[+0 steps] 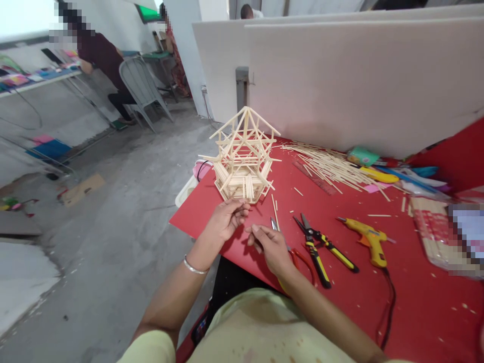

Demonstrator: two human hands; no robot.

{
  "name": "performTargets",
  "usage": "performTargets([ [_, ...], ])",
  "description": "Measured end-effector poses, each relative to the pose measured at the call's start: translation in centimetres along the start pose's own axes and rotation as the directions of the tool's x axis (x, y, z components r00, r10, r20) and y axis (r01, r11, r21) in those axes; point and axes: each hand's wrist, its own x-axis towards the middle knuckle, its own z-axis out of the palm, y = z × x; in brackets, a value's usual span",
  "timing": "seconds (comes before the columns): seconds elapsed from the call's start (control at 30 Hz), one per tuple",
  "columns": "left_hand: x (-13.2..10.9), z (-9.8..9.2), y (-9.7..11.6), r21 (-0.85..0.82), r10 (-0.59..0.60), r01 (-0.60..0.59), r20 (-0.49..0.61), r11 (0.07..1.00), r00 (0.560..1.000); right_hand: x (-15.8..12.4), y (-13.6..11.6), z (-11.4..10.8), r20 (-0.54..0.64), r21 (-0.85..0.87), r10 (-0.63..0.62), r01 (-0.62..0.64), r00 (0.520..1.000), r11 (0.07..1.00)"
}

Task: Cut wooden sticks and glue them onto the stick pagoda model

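Observation:
A pavilion-like model (pixel 245 161) built of thin wooden sticks stands upright on the red tabletop, with a peaked open roof frame. Just in front of its base is my left hand (pixel 229 219), fingers curled and thumb pressed to the fingertips; anything small between them is too fine to make out. My right hand (pixel 269 247) is a little lower and to the right, thumb against the bent fingers, its contents also unclear. The two hands are apart. Beneath my right wrist lie red-handled scissors (pixel 308 264), partly hidden, and beside them yellow-and-black pliers (pixel 317 247) with their handles spread.
A yellow glue gun (pixel 366 239) with a trailing black cord lies on the red table (pixel 427 312). Loose sticks (pixel 325 164) are heaped behind a ruler (pixel 313 177). Packaged sticks (pixel 434 234) are at the right. Pale boards (pixel 359 85) border the table's back; another person (pixel 100 60) sits far left.

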Motion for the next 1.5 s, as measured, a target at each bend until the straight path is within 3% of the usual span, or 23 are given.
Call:
performTargets([
  [0.5,0.2,0.2,-0.2,-0.011,-0.006,0.006,-0.001,1.000,1.000,0.5,-0.2,-0.7,-0.063,-0.030,0.002,-0.004,0.998,1.000],
  [1.3,0.2,0.3,-0.1,0.031,0.003,-0.002,-0.015,1.000,1.000,0.2,0.2,-1.0,-0.038,-0.023,0.027,-0.028,0.999,0.999],
  [1.4,-0.2,0.2,0.0,0.070,0.037,-0.035,-0.014,0.997,0.999,-0.8,-0.1,-1.6,-0.040,-0.088,0.010,-0.014,0.999,0.996],
  [1.5,-1.3,0.0,-0.7,0.131,0.142,-0.137,-0.028,0.982,0.990,-2.5,-0.4,-3.5,0.030,-0.315,-0.087,0.092,0.996,0.945],
])
